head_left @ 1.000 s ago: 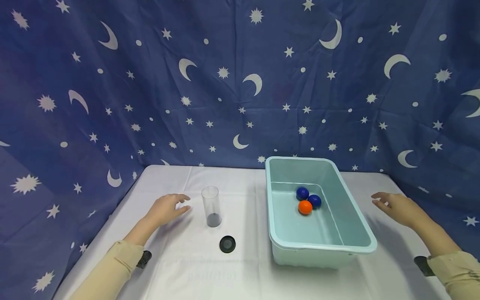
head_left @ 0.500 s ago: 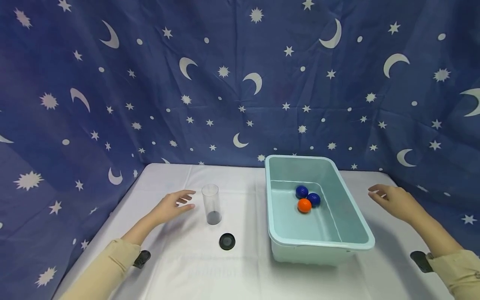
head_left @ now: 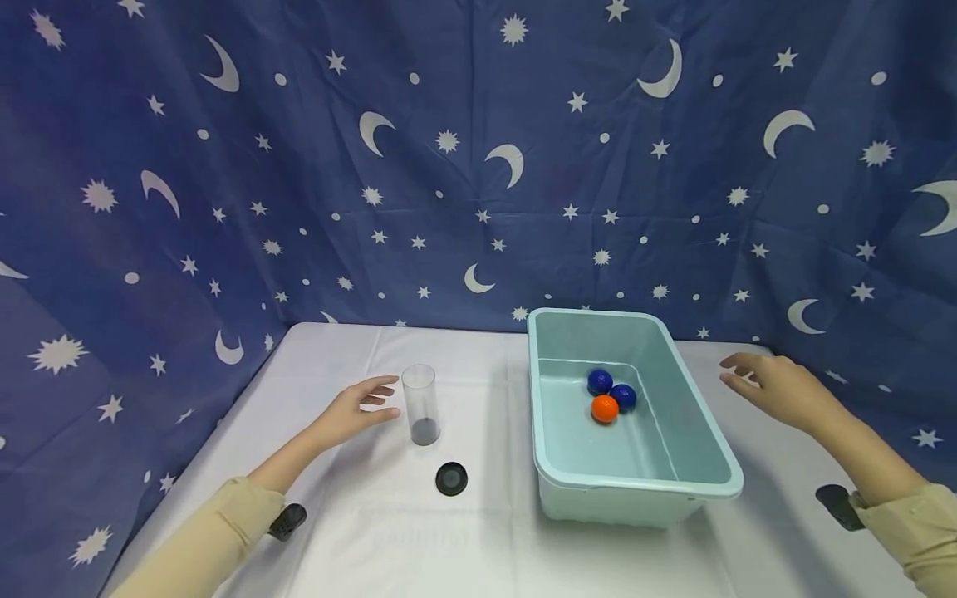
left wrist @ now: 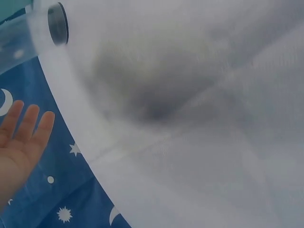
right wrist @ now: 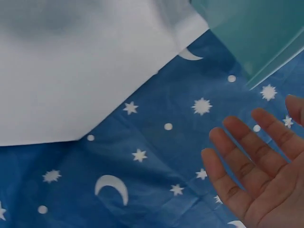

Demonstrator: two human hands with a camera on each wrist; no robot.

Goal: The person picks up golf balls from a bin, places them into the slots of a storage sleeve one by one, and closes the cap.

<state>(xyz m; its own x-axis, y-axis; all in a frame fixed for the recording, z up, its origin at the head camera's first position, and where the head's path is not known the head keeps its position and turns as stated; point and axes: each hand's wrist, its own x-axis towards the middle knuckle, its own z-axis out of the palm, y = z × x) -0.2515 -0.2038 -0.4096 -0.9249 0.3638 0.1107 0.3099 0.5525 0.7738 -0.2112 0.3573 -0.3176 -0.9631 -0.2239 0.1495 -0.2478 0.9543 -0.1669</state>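
A clear cylinder (head_left: 419,404) with a dark bottom stands upright on the white table, left of centre. My left hand (head_left: 355,414) is just left of it, thumb and fingers parted and holding nothing. In the left wrist view the cylinder (left wrist: 19,42) lies beyond the fingers (left wrist: 29,124). My right hand (head_left: 785,394) hovers at the right side of a pale green tub (head_left: 635,502), fingers loosely bent, nothing in them. The right wrist view shows the palm (right wrist: 280,204) and the tub's wall (right wrist: 256,38). Inside the tub sit two blue balls (head_left: 624,397) and one orange ball (head_left: 605,409).
A round black lid (head_left: 452,478) lies flat on the table in front of the cylinder. White cloth (head_left: 419,540) covers the table. Behind it and to the sides hangs a blue curtain (head_left: 449,232) with moons and stars. A dark wrist device (head_left: 287,522) shows beneath the left sleeve.
My left hand has moved right, closer to the cylinder. My right hand has moved left and slightly up, closer to the tub. The cylinder, lid and balls stay in place.
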